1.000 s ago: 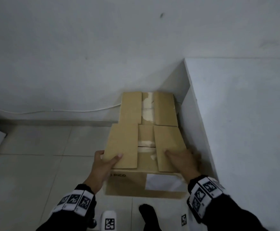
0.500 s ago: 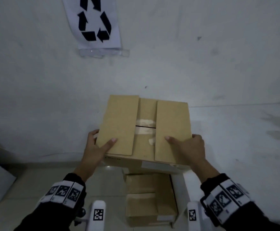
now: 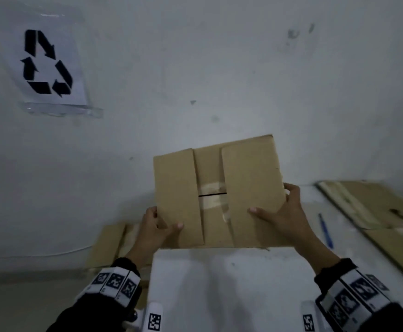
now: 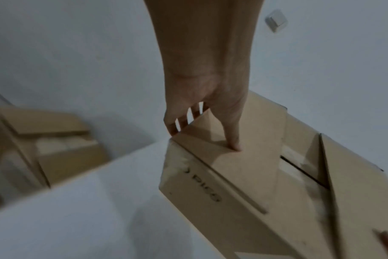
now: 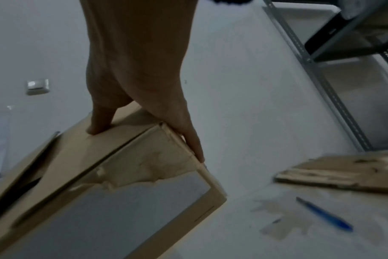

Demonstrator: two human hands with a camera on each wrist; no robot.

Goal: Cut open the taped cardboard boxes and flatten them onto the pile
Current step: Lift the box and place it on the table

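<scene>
I hold a brown cardboard box [image 3: 217, 192] in the air over the white table [image 3: 231, 291], its taped top flaps facing me. My left hand [image 3: 157, 226] grips its left near corner, thumb on the flap and fingers down the side, as the left wrist view shows on the box [image 4: 244, 175]. My right hand [image 3: 284, 214] grips the right edge the same way, thumb on top; the box [image 5: 113, 175] shows torn tape and a white label there. A blue box cutter [image 3: 325, 230] lies on the table to the right, also the blue cutter [image 5: 323, 213].
Flattened cardboard [image 3: 373, 207] is piled at the table's right side. More taped boxes [image 3: 109, 245] sit on the floor left of the table. A recycling sign [image 3: 47, 65] hangs on the wall. A metal shelf [image 5: 335, 70] stands to the right.
The box was lifted from the stack on the floor and carried up and right over the table. Both hands kept their grip on it throughout.
</scene>
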